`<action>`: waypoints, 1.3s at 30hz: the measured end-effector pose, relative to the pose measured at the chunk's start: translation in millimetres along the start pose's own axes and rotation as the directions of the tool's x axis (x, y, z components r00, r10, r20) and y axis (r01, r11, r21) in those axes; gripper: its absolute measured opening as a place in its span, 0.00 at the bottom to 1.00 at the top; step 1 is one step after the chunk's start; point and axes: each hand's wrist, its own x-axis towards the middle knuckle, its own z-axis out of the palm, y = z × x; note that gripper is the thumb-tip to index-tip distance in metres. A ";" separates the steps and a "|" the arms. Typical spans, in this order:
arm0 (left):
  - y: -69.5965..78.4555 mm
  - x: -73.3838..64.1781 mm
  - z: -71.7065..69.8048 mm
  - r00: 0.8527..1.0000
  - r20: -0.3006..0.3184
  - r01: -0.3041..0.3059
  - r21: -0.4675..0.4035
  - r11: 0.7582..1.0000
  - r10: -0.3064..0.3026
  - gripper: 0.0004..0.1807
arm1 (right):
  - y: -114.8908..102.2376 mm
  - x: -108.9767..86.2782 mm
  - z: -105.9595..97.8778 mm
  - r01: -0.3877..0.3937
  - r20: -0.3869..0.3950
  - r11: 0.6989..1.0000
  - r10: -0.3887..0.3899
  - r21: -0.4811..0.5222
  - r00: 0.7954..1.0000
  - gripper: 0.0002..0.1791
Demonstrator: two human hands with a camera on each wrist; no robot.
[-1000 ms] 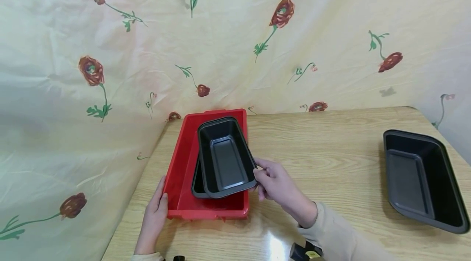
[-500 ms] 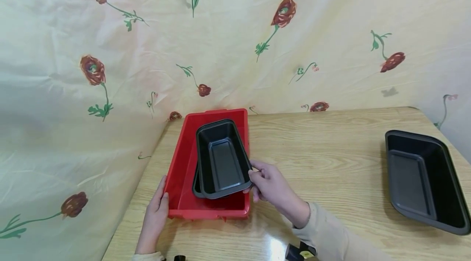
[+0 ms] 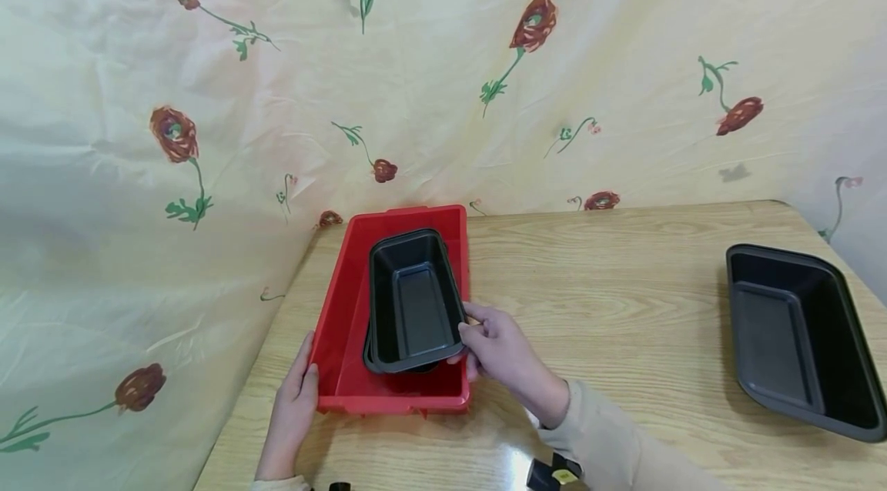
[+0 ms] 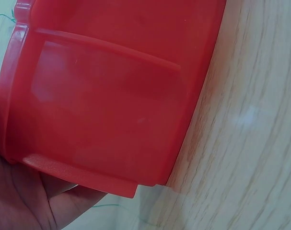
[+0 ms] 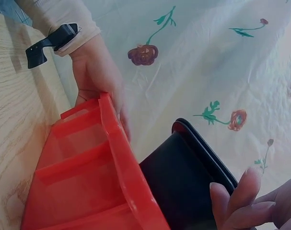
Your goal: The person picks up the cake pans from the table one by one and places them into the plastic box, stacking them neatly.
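A black loaf pan sits over the red plastic bin, its near right corner pinched between the thumb and fingers of my right hand. Beneath it, a second dark pan shows only as a thin edge inside the bin. My left hand grips the bin's near left corner, thumb on the side and fingers under the rim, as the left wrist view shows with the hand below the red wall. In the right wrist view, the held pan's outer side rises above the bin's edge.
Another black loaf pan stands on the right side of the wooden table. A flowered cloth hangs behind the table and along its left. A black camera mount sits on the left wrist.
My right hand has moved left, bringing the held pan more squarely over the pan beneath, so less of the lower one shows. The left hand and bin have stayed in place.
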 end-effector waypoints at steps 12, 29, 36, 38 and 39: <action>2.0 -0.7 0.4 1.000 0.004 0.005 -0.007 1.000 -0.005 0.30 | 7.0 6.1 5.5 -0.020 -0.050 0.999 0.019 -0.031 0.999 0.26; 0.9 0.0 3.0 0.999 -0.004 0.034 -0.021 0.999 -0.034 0.31 | 18.7 17.9 15.0 -0.028 -0.055 0.998 0.025 -0.053 0.998 0.23; 0.2 0.2 2.9 1.000 -0.008 0.017 -0.014 1.000 -0.017 0.31 | 18.1 18.5 17.3 -0.046 -0.057 0.998 0.043 -0.053 0.997 0.25; 0.7 -0.1 2.3 1.000 -0.010 0.020 -0.012 1.000 -0.020 0.30 | 17.4 18.9 16.8 -0.052 -0.050 0.997 0.049 -0.062 0.998 0.27; 0.9 -0.3 2.0 1.000 -0.010 0.023 -0.011 1.000 -0.023 0.30 | 17.2 19.1 16.3 -0.053 -0.046 0.996 0.050 -0.069 0.998 0.28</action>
